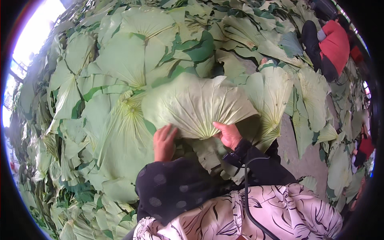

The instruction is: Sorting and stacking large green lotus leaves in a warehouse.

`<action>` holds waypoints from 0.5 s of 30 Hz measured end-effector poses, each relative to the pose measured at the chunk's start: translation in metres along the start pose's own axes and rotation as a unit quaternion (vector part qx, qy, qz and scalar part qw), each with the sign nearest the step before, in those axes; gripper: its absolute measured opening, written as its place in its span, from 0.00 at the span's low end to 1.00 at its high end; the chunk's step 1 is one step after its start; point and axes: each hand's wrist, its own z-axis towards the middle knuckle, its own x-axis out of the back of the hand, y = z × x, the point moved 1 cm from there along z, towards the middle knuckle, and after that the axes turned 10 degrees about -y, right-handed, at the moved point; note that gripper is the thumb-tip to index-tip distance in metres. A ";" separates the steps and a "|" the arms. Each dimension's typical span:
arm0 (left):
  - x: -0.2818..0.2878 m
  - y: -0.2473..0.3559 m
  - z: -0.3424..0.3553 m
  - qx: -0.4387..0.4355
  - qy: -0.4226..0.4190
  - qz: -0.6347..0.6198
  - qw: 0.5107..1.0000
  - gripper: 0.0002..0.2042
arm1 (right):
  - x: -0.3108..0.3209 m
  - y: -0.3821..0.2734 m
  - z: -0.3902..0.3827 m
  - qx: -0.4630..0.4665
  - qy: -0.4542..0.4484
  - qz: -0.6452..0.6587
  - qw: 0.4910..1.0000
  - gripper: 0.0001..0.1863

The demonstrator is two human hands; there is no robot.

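Observation:
A large pale green, fan-shaped leaf (200, 102) with raised veins lies in front of me, above other overlapping leaves. My right hand (228, 135) grips it at the lower middle where the veins meet, thumb on top. My left hand (164, 142) is at its lower left edge, fingers bent against it; the left thumb is hidden. Crumpled, duller leaves (206, 156) lie beneath, between my forearms. A yellow-veined leaf (120, 132) lies left of my left hand, and another (272, 104) stands to the right of the held leaf.
Layers of similar leaves (80, 60) surround me. A grey patch of ground (298, 156) shows at right. A person in red (334, 46) is at the upper right, and another person in red (364, 148) is at the far right. Bright openings (34, 30) show at upper left.

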 end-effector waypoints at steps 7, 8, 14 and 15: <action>-0.013 -0.025 -0.031 0.162 -0.003 -0.058 0.985 0.19 | 0.018 -0.010 -0.005 0.019 -0.015 0.008 1.000 0.18; -0.006 -0.025 -0.032 0.180 0.022 0.000 0.983 0.18 | 0.016 -0.013 -0.007 0.008 -0.009 0.011 1.000 0.18; -0.005 -0.035 -0.058 0.291 0.092 -0.068 0.950 0.06 | 0.012 -0.073 -0.018 0.264 -0.006 -0.370 0.891 0.18; -0.005 -0.037 -0.063 0.307 0.085 -0.069 0.945 0.05 | 0.018 -0.091 -0.028 0.218 0.033 -0.428 0.876 0.17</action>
